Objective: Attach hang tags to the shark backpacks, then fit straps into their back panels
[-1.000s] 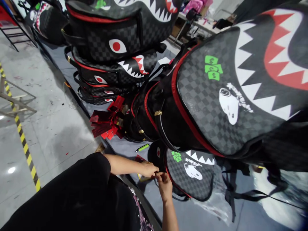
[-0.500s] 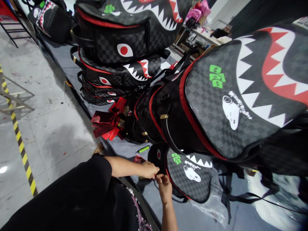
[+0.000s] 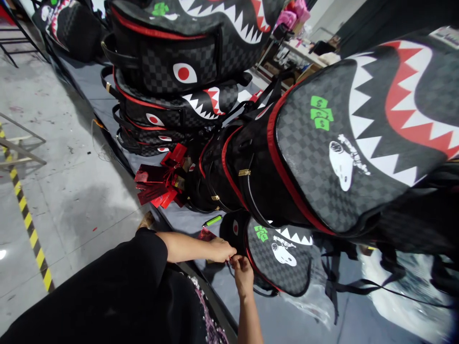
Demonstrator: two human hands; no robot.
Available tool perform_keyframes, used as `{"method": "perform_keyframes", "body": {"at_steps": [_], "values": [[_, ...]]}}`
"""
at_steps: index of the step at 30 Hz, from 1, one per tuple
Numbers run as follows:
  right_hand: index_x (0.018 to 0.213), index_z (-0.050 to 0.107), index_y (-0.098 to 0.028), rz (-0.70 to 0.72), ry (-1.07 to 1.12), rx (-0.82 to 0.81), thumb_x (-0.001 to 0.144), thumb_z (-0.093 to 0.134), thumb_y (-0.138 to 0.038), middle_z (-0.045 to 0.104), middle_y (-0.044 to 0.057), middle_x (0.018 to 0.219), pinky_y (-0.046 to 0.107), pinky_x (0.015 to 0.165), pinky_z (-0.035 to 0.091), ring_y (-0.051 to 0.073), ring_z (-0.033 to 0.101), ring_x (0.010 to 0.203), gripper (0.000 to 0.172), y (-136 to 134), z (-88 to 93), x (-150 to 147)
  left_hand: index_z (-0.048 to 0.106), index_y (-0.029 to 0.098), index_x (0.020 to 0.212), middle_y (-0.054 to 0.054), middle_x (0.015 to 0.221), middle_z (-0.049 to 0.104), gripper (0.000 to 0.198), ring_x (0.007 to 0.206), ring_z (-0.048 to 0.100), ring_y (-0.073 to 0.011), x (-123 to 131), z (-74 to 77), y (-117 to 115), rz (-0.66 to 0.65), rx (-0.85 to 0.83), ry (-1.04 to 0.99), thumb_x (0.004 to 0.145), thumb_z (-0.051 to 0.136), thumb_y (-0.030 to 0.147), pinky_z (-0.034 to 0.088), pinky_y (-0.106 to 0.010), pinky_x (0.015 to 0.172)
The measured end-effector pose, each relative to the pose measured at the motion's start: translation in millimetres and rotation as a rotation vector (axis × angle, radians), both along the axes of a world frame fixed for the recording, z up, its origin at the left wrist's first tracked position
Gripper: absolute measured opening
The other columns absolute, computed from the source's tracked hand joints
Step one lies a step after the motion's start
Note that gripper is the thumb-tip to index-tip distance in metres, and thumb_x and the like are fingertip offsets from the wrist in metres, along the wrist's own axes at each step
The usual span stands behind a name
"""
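Observation:
A dark checkered backpack (image 3: 279,267) with red piping, green bills and a white cartoon dog print lies on the table beside my hands. At its near-left edge, by the handle side, my left hand (image 3: 221,250) is closed in a pinch. The fingertips of my right hand (image 3: 243,273) are pinched close against it, just below. What is between the fingers is too small to make out. Partly covered by my left hand and forearm, a shiny red tag (image 3: 206,234) lies on the table. A green pen (image 3: 212,220) is just beyond it.
Larger matching backpacks (image 3: 315,157) are stacked over the right side, close above my hands. Another backpack stack (image 3: 161,71) stands farther back. A bunch of red tags (image 3: 158,181) hangs near the table edge. Clear plastic wrapping (image 3: 401,296) and black straps (image 3: 333,282) lie at right.
The view has shifted slightly. Both hands stay pinched together at the backpack's edge, with only a small movement of the fingers.

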State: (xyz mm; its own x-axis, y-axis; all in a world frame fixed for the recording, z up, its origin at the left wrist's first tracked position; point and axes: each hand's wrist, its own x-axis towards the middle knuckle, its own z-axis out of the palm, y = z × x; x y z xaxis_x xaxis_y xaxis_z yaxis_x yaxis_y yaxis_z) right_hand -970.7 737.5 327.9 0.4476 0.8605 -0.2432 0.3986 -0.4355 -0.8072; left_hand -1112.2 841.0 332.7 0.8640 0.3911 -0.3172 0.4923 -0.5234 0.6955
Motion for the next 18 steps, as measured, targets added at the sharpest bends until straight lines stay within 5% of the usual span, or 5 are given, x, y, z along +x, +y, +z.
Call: {"method": "perform_keyframes", "body": {"at_steps": [18], "values": [[0.073, 0.060, -0.019, -0.013, -0.066, -0.007, 0.071, 0.059, -0.053, 0.066, 0.004, 0.070, 0.030, 0.064, 0.048, 0.019, 0.061, 0.065, 0.034, 1.4, 1.4, -6.0, 0.066, 0.022, 0.101, -0.005, 0.097, 0.072, 0.018, 0.090, 0.069, -0.0226, -6.6, -0.8, 0.8, 0.011, 0.002, -0.001, 0.088, 0.058, 0.031, 0.050, -0.030, 0.073]]}}
